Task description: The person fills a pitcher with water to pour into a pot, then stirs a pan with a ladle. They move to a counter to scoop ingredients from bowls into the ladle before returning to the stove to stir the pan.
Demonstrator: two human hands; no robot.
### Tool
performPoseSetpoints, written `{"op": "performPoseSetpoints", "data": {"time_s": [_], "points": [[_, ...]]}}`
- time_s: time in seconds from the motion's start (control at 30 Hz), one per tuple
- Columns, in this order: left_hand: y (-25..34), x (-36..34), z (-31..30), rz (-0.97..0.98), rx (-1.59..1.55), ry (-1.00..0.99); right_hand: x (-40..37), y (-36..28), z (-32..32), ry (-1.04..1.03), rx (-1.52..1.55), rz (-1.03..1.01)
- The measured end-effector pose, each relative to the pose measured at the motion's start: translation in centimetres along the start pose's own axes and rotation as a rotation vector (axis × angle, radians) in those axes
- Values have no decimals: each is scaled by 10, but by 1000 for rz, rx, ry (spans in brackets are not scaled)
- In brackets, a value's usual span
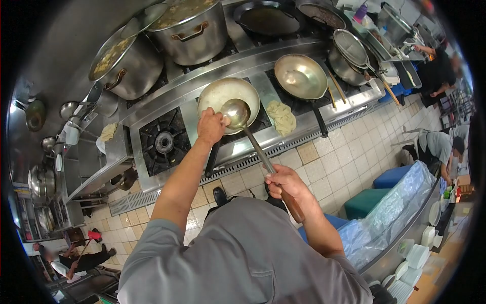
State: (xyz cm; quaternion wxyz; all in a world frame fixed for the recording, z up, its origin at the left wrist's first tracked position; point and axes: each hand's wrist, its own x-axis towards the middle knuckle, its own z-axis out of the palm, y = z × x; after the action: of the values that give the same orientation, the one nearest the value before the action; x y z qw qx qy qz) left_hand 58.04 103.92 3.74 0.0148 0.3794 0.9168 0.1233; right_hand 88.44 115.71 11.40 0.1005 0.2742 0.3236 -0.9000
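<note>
My right hand (287, 182) is wrapped round the handle of a long metal ladle (259, 149), near its wooden grip. The ladle's round bowl lies over a pan (217, 91) on the stove; pale, cloudy contents show in the pan. At the left rim of the ladle's bowl is my left hand (211, 125), fingers curled together with the tips at the bowl. Whatever those fingers hold, if anything, is hidden. The pan's dark handle (211, 161) points toward me beneath my left forearm. Right of the pan lies a crumpled cloth (281, 117).
Another pan (301, 77) sits on the right burner, and a bare burner (164, 143) is at left. Large stockpots (188, 38) stand behind. A strainer (350, 48) rests on a pot at right. Co-workers are at far right and lower left; plastic-covered bins (390, 213) stand at right.
</note>
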Motion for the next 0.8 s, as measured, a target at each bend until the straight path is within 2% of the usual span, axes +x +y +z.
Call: {"op": "performPoseSetpoints", "data": {"time_s": [0.07,0.13,0.37,0.43,0.57,0.63,0.67,0.73,0.8], "points": [[-3,1,3,-24,22,9,1,1,1,15,-1,1],[-10,3,10,-141,-90,39,1,1,1,14,28,-3],[-3,-4,-1,-106,-146,139,1,-5,0,29,-40,-29],[-14,-5,17,-127,-295,389,2,-6,-1,58,-42,-50],[-12,-32,10,-200,-382,385,11,-7,0,80,-106,-56],[-16,-52,8,-310,-476,337,25,-6,-5,101,-265,-83],[-21,-63,11,-314,-474,342,31,-6,-6,96,-270,-81],[-39,-83,23,-388,-467,372,41,-7,-6,117,-527,-154],[-56,-103,29,-431,-504,371,42,-6,-4,128,-611,-160]]}}
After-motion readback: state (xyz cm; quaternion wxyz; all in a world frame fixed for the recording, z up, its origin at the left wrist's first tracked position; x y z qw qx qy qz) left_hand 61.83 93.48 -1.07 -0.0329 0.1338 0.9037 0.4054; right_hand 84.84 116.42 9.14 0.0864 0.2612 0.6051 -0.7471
